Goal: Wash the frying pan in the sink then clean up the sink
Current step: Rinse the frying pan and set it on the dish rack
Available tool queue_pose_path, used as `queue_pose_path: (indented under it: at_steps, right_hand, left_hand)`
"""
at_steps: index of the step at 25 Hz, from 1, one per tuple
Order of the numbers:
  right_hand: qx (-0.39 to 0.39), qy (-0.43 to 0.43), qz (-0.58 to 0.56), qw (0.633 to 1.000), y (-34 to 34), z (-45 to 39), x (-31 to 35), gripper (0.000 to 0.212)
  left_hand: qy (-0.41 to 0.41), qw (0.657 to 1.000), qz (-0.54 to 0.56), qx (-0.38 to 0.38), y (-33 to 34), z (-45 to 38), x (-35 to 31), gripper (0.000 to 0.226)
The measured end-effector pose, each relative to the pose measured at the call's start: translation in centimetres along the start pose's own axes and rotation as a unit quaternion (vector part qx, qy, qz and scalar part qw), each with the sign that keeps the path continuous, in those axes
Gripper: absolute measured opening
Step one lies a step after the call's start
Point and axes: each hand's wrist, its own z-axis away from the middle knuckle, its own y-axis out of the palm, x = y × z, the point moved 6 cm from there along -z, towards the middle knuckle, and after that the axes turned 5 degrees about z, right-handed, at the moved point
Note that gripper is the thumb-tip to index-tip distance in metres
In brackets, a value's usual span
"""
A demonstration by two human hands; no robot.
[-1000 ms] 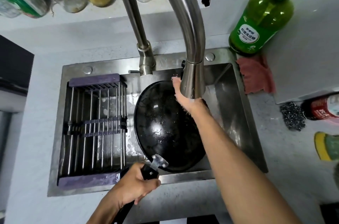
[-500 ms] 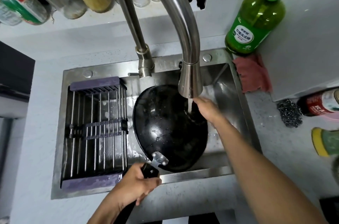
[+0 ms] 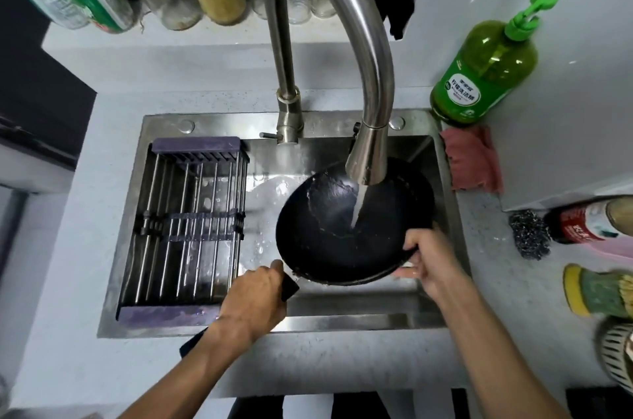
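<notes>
A black frying pan [image 3: 339, 223] is held tilted over the steel sink [image 3: 342, 319], under the faucet [image 3: 368, 158]. Water runs from the spout into the pan. My left hand [image 3: 257, 298] grips the pan's black handle at the near left. My right hand [image 3: 430, 261] holds the pan's near right rim, thumb inside the rim and fingers under it.
A metal drying rack [image 3: 186, 223] fills the sink's left half. On the counter to the right are a green soap bottle [image 3: 486, 69], a pink cloth [image 3: 472, 158], a steel scourer [image 3: 529, 233], a red-labelled bottle [image 3: 589, 219] and a yellow-green sponge [image 3: 596, 288]. Jars line the back ledge.
The pan has shifted right and risen under the running water. My right hand moved from beneath the spout to the pan's near rim and took hold of it. My left hand keeps the handle.
</notes>
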Motion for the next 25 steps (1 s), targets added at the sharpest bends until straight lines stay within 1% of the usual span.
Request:
queue_pose_path:
  at_steps: [1,2,3,4,5,6,7,8,9,10,11,12,13,14,15,16,17,18,20,21,23,24,25]
  right_hand:
    - [0.004,-0.009,-0.028,1.0,-0.3,0.2,-1.1,0.064]
    - [0.01,-0.016,-0.056,0.998,-0.6,0.4,-1.8,0.065]
    - [-0.011,-0.028,-0.047,0.998,-1.2,0.3,-2.2,0.064]
    - [-0.071,-0.059,0.026,0.995,-2.1,0.0,-2.0,0.06]
    - [-0.16,-0.11,0.166,0.967,-2.7,-0.1,-1.2,0.059]
    - [-0.221,-0.18,0.321,0.903,-2.1,0.4,0.0,0.063]
    - [-0.213,-0.26,0.441,0.832,0.4,1.1,1.1,0.068]
    - [-0.127,-0.318,0.504,0.793,3.9,1.0,1.3,0.069]
    - [-0.003,-0.336,0.536,0.775,7.4,0.5,0.7,0.068]
    - [0.114,-0.323,0.59,0.732,10.3,-0.6,-0.7,0.067]
    - [0.165,-0.328,0.629,0.685,12.0,-1.8,-1.9,0.068]
    - [0.151,-0.335,0.662,0.653,12.8,-3.5,-2.4,0.07]
    - [0.077,-0.325,0.671,0.662,12.5,-5.0,-1.9,0.073]
    - [-0.007,-0.296,0.661,0.689,11.6,-6.1,-1.1,0.075]
    - [-0.036,-0.294,0.655,0.695,11.3,-6.4,-0.9,0.074]
    - [-0.004,-0.329,0.658,0.677,12.0,-6.2,-1.2,0.071]
    - [0.036,-0.367,0.671,0.643,12.7,-5.9,-1.7,0.068]
    - [0.056,-0.382,0.684,0.618,13.2,-6.1,-1.9,0.066]
    - [0.002,-0.342,0.699,0.628,12.5,-6.6,-1.0,0.066]
    - [-0.002,-0.325,0.701,0.635,12.1,-6.5,-1.0,0.067]
    - [0.06,-0.306,0.695,0.648,11.8,-6.1,-1.8,0.07]
    - [0.051,-0.301,0.696,0.65,11.6,-5.8,-1.7,0.069]
    - [0.008,-0.287,0.69,0.664,11.6,-5.6,-1.6,0.069]
  left_hand:
    - [-0.044,0.995,0.083,0.017,0.9,-0.2,0.7,0.029]
    - [-0.075,0.983,0.163,0.044,1.7,-0.3,1.0,0.03]
    - [-0.093,0.968,0.222,0.065,2.3,-0.2,1.0,0.031]
    - [-0.106,0.961,0.247,0.06,2.6,0.0,1.1,0.032]
    - [-0.109,0.963,0.244,0.033,2.4,0.1,1.3,0.031]
    - [-0.104,0.973,0.207,-0.001,1.9,0.2,1.3,0.032]
    - [-0.103,0.981,0.162,-0.026,1.4,0.6,1.4,0.035]
    - [-0.102,0.985,0.132,-0.035,1.0,0.9,1.5,0.037]
    - [-0.099,0.987,0.117,-0.042,0.6,1.2,1.7,0.037]
    - [-0.096,0.989,0.108,-0.042,0.3,1.7,1.9,0.035]
    - [-0.092,0.99,0.098,-0.042,-0.1,2.1,2.0,0.034]
    - [-0.089,0.991,0.086,-0.043,-0.5,2.3,2.2,0.032]
    - [-0.089,0.992,0.076,-0.049,-1.0,2.6,2.5,0.03]
    - [-0.093,0.991,0.074,-0.056,-1.6,3.0,2.7,0.029]
    - [-0.101,0.99,0.073,-0.061,-2.2,3.3,3.0,0.027]
    - [-0.108,0.99,0.066,-0.064,-2.8,3.5,3.4,0.025]
    - [-0.111,0.99,0.053,-0.064,-3.2,3.5,3.8,0.024]
    - [-0.112,0.991,0.043,-0.063,-3.4,3.6,4.0,0.021]
    - [-0.117,0.99,0.037,-0.064,-3.8,4.0,4.4,0.021]
    - [-0.118,0.99,0.035,-0.065,-4.0,4.0,4.6,0.021]
    - [-0.121,0.99,0.035,-0.069,-4.1,3.8,4.9,0.023]
    - [-0.12,0.989,0.041,-0.073,-4.1,3.6,5.0,0.025]
    - [-0.115,0.99,0.047,-0.072,-4.0,3.3,4.9,0.027]
